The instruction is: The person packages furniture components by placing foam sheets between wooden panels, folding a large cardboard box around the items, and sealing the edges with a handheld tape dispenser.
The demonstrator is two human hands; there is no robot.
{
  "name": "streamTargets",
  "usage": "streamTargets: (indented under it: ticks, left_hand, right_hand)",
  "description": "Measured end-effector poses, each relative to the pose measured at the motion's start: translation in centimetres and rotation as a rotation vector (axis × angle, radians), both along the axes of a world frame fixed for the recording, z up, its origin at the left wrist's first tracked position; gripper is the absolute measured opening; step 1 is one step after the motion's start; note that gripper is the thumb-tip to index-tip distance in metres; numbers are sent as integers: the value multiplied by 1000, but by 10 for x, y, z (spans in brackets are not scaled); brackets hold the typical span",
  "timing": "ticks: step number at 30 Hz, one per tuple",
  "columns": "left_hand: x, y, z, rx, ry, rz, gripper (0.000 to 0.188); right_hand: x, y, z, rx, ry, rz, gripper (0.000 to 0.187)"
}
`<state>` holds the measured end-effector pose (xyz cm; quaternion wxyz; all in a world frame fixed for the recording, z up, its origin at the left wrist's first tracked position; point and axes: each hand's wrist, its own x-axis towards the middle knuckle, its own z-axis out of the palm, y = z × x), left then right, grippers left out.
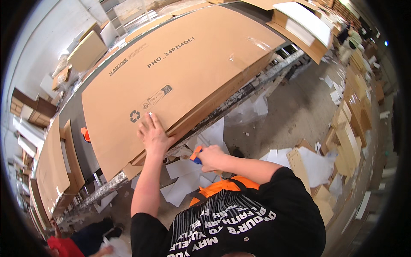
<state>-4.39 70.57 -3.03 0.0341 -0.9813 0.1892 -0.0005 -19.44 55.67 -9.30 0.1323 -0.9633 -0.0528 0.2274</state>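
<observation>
A large flat brown cardboard box (180,73) with dark printing lies on a conveyor (81,137). My left hand (154,135) rests on its top near the front edge, fingers stretched out and palm down, holding nothing. Closer to my body, beside the box and apart from it, my right hand (210,158) is closed round an orange-and-blue hand tool (196,155). The tool's exact kind is hard to make out, as my fingers cover part of it. An orange object (85,134) shows at the box's left edge.
An open carton (53,167) stands further left on the conveyor. At the far right end is another open carton with a white panel (302,21). Paper sheets (184,184) and wooden boards (349,141) litter the floor. A person in red (64,246) is at lower left.
</observation>
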Motion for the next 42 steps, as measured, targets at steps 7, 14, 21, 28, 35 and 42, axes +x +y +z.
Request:
streamTargets:
  ticks: [7,14,21,28,35,42]
  left_hand:
    - [-9,12,7,-35,-13,37,125]
    - [-87,-85,1,-595,-118,148,89]
    - [-132,-165,32,-2067,1179,451,26]
    - [-117,-84,14,-1785,112,361,15]
    - [-80,98,-47,-1366,-691,900,33]
    - [-47,122,-62,-902,-972,895,26]
  right_hand:
    - [-25,-171,28,68,-189,-116,66]
    - [-13,-259,99,424,-835,228,73]
    - [-3,-247,147,508,-939,545,64]
    - [29,-181,180,441,-855,762,60]
    - [76,-182,193,-61,-739,887,63]
    - [95,-139,175,-113,-765,861,58]
